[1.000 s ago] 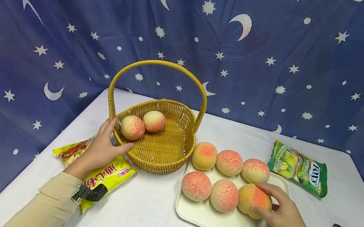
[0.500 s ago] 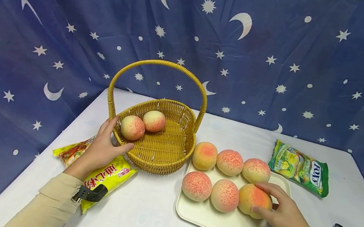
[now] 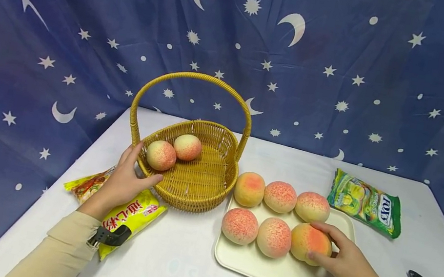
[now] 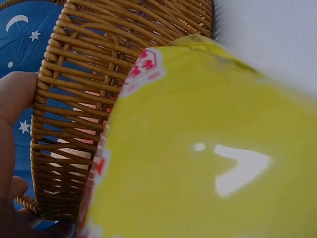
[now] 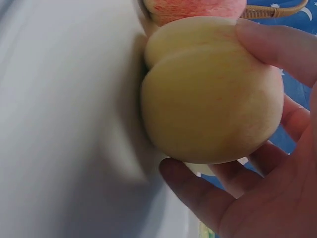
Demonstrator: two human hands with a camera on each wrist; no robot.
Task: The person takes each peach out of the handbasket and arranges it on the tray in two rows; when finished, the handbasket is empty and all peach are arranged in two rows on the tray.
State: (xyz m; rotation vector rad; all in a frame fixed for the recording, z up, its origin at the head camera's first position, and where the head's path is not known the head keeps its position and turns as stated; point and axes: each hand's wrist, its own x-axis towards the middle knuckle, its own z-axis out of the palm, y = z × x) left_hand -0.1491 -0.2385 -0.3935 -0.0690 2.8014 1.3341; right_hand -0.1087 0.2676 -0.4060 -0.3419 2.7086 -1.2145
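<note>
With your left hand [image 3: 127, 185] clasping the wicker basket [image 3: 196, 181] and your right hand [image 3: 348, 266] gripping the yellow-orange peach [image 3: 309, 245], dragging sideways could knock the speckled peach [image 3: 274, 238] just beside it.

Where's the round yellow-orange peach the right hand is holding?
In the head view, the yellow-orange peach is in the right hand, at the nearer row's right end on the cream rectangular tray, beside a pink-speckled peach.
</note>
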